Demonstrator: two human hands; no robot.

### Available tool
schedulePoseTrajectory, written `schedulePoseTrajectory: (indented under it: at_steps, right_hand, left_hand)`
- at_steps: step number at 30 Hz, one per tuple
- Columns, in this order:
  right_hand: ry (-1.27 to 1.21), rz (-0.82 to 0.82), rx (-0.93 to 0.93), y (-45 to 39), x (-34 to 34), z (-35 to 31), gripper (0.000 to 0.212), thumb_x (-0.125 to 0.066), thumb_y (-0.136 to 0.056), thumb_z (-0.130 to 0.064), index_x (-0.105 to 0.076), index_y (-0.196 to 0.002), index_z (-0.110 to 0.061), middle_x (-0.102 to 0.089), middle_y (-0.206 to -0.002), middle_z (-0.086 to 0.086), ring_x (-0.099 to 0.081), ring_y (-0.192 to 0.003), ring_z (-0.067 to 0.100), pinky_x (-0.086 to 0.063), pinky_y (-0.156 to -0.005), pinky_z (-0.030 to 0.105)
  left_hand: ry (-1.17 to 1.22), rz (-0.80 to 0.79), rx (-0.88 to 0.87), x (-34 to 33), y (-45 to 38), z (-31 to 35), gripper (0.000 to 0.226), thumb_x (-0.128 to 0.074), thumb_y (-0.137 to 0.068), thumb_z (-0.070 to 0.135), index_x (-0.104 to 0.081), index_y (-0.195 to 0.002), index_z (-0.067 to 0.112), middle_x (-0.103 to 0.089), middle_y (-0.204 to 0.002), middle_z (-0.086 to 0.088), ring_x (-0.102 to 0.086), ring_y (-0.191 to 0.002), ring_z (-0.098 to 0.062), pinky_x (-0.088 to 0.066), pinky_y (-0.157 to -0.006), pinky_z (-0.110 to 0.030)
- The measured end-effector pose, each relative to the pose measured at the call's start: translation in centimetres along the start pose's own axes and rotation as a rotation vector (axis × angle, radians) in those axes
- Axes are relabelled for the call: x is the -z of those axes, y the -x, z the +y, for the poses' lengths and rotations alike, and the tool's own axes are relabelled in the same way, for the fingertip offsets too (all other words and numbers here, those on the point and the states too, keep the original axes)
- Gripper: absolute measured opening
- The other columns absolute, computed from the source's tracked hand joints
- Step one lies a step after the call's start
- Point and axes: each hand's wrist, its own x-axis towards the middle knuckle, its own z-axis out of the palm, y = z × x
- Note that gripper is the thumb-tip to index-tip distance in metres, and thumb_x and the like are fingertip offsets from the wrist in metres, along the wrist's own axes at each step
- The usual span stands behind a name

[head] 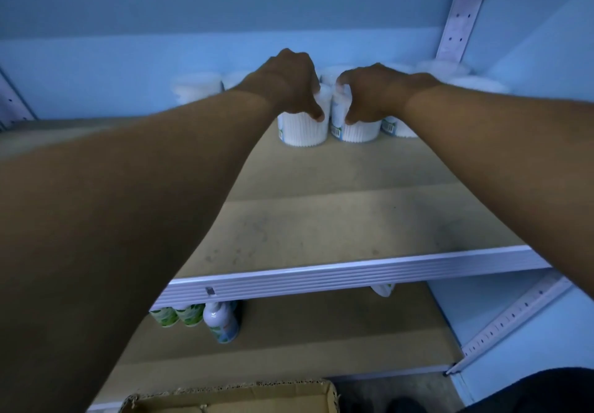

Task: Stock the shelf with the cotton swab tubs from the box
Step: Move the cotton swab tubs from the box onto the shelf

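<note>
Both my arms reach far back over the brown shelf board (pixel 337 219). My left hand (pixel 289 83) grips the top of a clear tub of white cotton swabs (pixel 303 131) that stands on the board. Right beside it, my right hand (pixel 369 92) grips the top of a second tub (pixel 356 129). The two tubs stand almost touching. More cotton swab tubs line the back of the shelf: one at the left (pixel 196 86), one partly hidden under my right forearm (pixel 393 126), others at the right (pixel 475 83). A corner of the cardboard box (pixel 231 396) shows at the bottom edge.
A white ribbed rail (pixel 347 276) edges the front of the shelf. On the lower shelf stand two green-labelled cans (pixel 178 314) and a white pump bottle (pixel 221 321). Perforated white uprights (pixel 463 14) frame the right side. Another shelf hangs overhead.
</note>
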Motion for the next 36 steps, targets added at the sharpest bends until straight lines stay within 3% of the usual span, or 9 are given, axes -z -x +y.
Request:
schedulePoseTrajectory:
  at_steps: [2, 4, 7, 9, 11, 20, 28, 31, 36]
  right_hand:
    - [-0.011, 0.018, -0.007, 0.2, -0.5, 0.1, 0.07, -0.068, -0.084, -0.035, -0.039, -0.146, -0.021, -0.047, -0.144, 0.015, -0.046, -0.131, 0.039, -0.042, -0.106, 0.052]
    - [-0.019, 0.047, -0.017, 0.6, -0.8, 0.3, 0.078, -0.065, -0.088, -0.034, -0.027, -0.154, -0.02, -0.026, -0.159, 0.019, -0.026, -0.145, 0.041, -0.026, -0.117, 0.053]
    - [-0.033, 0.054, -0.003, 2.1, -0.8, 0.2, 0.085, -0.062, -0.094, -0.037, -0.012, -0.16, -0.019, -0.003, -0.167, 0.014, -0.008, -0.153, 0.038, -0.016, -0.122, 0.049]
    - [-0.039, 0.046, 0.008, 3.2, -0.9, -0.2, 0.083, -0.059, -0.095, -0.039, -0.012, -0.16, -0.02, -0.002, -0.168, 0.011, -0.006, -0.153, 0.036, -0.017, -0.121, 0.048]
    - [-0.059, 0.025, 0.013, 4.4, -0.9, -0.9, 0.081, -0.057, -0.096, -0.04, -0.012, -0.16, -0.022, -0.004, -0.168, 0.008, -0.006, -0.154, 0.034, -0.018, -0.121, 0.049]
    - [-0.177, 0.032, 0.111, 14.1, -0.8, -5.1, 0.076, -0.055, -0.097, -0.042, -0.019, -0.159, -0.019, -0.015, -0.166, 0.01, -0.011, -0.153, 0.028, -0.022, -0.121, 0.045]
    - [-0.317, 0.057, 0.17, 22.5, -3.6, -10.2, 0.066, -0.047, -0.103, -0.039, -0.019, -0.159, -0.018, -0.009, -0.168, 0.01, -0.004, -0.154, 0.033, -0.015, -0.123, 0.044]
    - [-0.289, 0.108, 0.202, 25.6, -5.8, -12.4, 0.065, -0.043, -0.104, -0.04, -0.018, -0.159, -0.017, -0.004, -0.168, 0.011, 0.001, -0.154, 0.036, -0.011, -0.123, 0.05]
    - [-0.192, 0.202, 0.184, 30.4, -11.6, -15.7, 0.076, -0.044, -0.102, -0.039, -0.001, -0.162, -0.016, 0.014, -0.168, 0.011, 0.009, -0.153, 0.039, -0.01, -0.12, 0.062]
  left_hand:
    - [0.007, 0.003, -0.013, 0.0, 0.5, -0.1, 0.064, -0.08, -0.074, 0.052, -0.067, -0.127, 0.02, -0.066, -0.124, -0.006, -0.06, -0.114, -0.026, -0.049, -0.095, -0.036]
    - [0.002, -0.008, -0.035, 0.0, 1.2, -0.1, 0.065, -0.073, -0.081, 0.051, -0.059, -0.136, 0.018, -0.059, -0.137, -0.008, -0.052, -0.126, -0.027, -0.043, -0.103, -0.036]
    - [0.003, -0.043, -0.055, -0.1, 3.0, 0.1, 0.077, -0.065, -0.09, 0.047, -0.035, -0.152, 0.014, -0.036, -0.158, -0.009, -0.033, -0.144, -0.025, -0.027, -0.113, -0.032]
    - [-0.003, -0.072, -0.052, -0.1, 4.2, -0.3, 0.089, -0.062, -0.09, 0.051, -0.017, -0.158, 0.016, -0.016, -0.165, -0.007, -0.017, -0.151, -0.023, -0.016, -0.118, -0.031]
    - [-0.005, -0.109, -0.036, 0.2, 5.4, -0.8, 0.092, -0.061, -0.089, 0.056, -0.012, -0.159, 0.019, -0.01, -0.166, -0.004, -0.012, -0.152, -0.021, -0.013, -0.12, -0.031]
    - [-0.009, -0.112, -0.057, 1.2, 15.2, -3.0, 0.088, -0.061, -0.087, 0.059, -0.022, -0.158, 0.023, -0.025, -0.163, 0.001, -0.025, -0.149, -0.018, -0.024, -0.118, -0.033]
    - [0.029, -0.05, -0.04, 0.9, 25.4, -4.4, 0.082, -0.057, -0.088, 0.062, -0.028, -0.156, 0.027, -0.026, -0.163, 0.005, -0.025, -0.148, -0.014, -0.027, -0.119, -0.034]
    - [0.071, -0.013, -0.046, -0.5, 29.7, -5.1, 0.082, -0.057, -0.088, 0.061, -0.029, -0.156, 0.025, -0.026, -0.163, 0.003, -0.024, -0.149, -0.02, -0.028, -0.119, -0.038]
    - [0.008, -0.002, -0.025, -4.6, 36.9, -5.9, 0.095, -0.055, -0.09, 0.06, 0.003, -0.159, 0.029, 0.01, -0.166, 0.005, 0.003, -0.153, -0.029, -0.019, -0.121, -0.051]
